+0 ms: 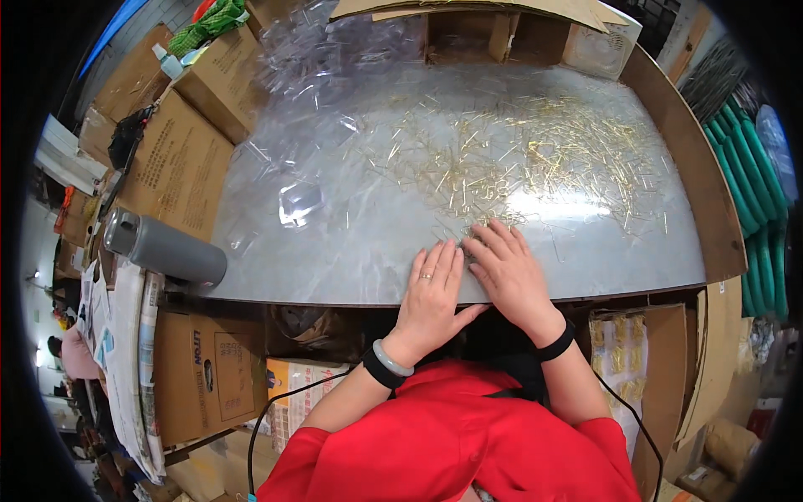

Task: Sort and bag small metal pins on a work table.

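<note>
Many thin gold-coloured wire pieces, some bent at the ends, lie scattered over the grey tabletop. My left hand rests at the table's near edge with its fingers stretched forward and the thumb pointing right. Just to its right, my right hand lies palm down, fingers extended toward the nearest wire pieces. The fingertips of the two hands almost meet. What lies under the palms and fingertips is hidden. Transparent plastic packs are spread over the left side, heaped higher toward the back.
A grey bottle stands at the table's left edge beside cardboard boxes. Cardboard walls border the right side. Cardboard compartments and a white box-shaped device are at the back. Below right sits an open carton.
</note>
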### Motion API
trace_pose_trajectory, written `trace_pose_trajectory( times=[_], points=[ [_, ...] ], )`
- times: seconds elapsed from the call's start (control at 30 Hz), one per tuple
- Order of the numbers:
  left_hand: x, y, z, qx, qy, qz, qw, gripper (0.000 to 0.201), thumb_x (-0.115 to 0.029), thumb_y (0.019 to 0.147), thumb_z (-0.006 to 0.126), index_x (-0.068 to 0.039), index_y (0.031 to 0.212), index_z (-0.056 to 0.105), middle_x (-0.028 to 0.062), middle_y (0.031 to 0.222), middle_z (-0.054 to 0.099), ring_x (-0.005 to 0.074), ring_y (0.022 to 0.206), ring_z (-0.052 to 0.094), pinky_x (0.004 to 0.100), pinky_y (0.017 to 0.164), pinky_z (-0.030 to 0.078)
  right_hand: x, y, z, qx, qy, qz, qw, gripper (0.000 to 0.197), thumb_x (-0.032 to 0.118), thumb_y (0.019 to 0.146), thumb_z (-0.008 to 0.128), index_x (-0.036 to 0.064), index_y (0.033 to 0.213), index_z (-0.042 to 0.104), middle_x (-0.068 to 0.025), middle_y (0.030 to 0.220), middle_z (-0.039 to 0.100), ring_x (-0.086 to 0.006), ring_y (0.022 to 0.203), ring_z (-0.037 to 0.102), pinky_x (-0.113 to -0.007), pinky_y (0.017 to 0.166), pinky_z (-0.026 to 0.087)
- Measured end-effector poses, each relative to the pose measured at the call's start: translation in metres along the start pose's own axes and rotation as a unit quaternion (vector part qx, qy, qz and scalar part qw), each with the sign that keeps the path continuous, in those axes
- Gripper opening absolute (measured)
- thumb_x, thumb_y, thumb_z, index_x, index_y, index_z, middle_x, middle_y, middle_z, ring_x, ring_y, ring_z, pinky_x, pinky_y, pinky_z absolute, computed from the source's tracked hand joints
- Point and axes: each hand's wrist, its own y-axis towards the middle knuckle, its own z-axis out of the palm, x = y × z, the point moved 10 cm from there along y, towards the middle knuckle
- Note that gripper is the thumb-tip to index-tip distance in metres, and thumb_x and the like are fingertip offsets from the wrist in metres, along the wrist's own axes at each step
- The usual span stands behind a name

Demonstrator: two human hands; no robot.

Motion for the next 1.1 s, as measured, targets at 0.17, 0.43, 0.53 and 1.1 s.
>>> trace_pose_trajectory(
  times=[0.17, 0.43, 0.53, 1.1],
  points=[
    [-0.002, 0.0, -0.001, -0.009, 0.0, 0.005, 1.0, 0.086, -0.039, 0.079, 0.081, 0.01, 0.14, 0.046, 0.0287, 0.147, 0.045, 0.0413, 0.139, 0.041, 0.0551, 0.117, 0.03, -0.034, -0.006, -0.025, -0.083, 0.185, 0.099, 0.974, 0.032, 0.007, 0.095, 0.059, 0.0039, 0.127, 0.062, -0.0174, 0.131, 0.058, -0.0383, 0.127, 0.051, -0.046, 0.108, 0.041],
    [0.002, 0.0, -0.005, -0.021, -0.036, -0.002, 0.999, 0.082, -0.036, 0.083, 0.079, 0.01, 0.141, 0.044, 0.0291, 0.148, 0.043, 0.0426, 0.139, 0.04, 0.0548, 0.117, 0.03, -0.013, 0.024, -0.035, 0.144, -0.054, -0.108, 0.982, 0.046, -0.004, 0.084, 0.054, 0.006, 0.129, 0.062, -0.0148, 0.138, 0.058, -0.038, 0.13, 0.051, -0.044, 0.108, 0.044],
    [0.004, 0.001, -0.007, -0.025, -0.048, -0.005, 0.999, 0.08, -0.034, 0.084, 0.078, 0.01, 0.142, 0.044, 0.0297, 0.149, 0.041, 0.0439, 0.14, 0.038, 0.054, 0.117, 0.03, -0.029, 0.034, -0.013, 0.179, -0.122, -0.032, 0.976, 0.05, 0.0, 0.086, 0.057, 0.0085, 0.135, 0.057, -0.0151, 0.138, 0.058, -0.0373, 0.128, 0.053, -0.042, 0.104, 0.047],
    [0.011, 0.008, 0.009, 0.016, 0.031, -0.058, 0.998, 0.063, -0.019, 0.095, 0.064, 0.014, 0.142, 0.039, 0.0309, 0.151, 0.036, 0.0461, 0.141, 0.034, 0.0578, 0.117, 0.027, -0.048, 0.039, -0.011, 0.121, 0.052, -0.021, 0.991, 0.048, 0.001, 0.083, 0.064, 0.0035, 0.131, 0.06, -0.0179, 0.133, 0.06, -0.0353, 0.122, 0.056, -0.042, 0.106, 0.045]
  ],
)
